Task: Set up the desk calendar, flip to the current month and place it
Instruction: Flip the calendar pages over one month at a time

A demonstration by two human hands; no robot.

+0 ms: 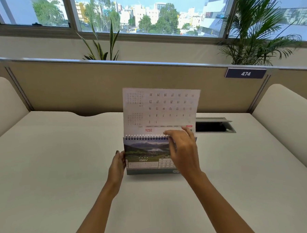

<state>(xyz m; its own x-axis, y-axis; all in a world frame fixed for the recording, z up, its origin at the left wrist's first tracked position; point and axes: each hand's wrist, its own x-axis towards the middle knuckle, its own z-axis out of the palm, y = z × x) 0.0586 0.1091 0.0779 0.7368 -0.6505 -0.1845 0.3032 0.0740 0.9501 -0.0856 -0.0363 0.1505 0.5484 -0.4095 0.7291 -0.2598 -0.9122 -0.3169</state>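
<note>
On desk | calendar upright | left grip clamped on its edge | right grip apart at spiral

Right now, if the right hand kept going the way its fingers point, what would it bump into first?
The right hand points up and away, at the spiral top of the calendar. It would probably meet the raised page standing just behind its fingertips. Depth is hard to judge, so it may be touching already.
</note>
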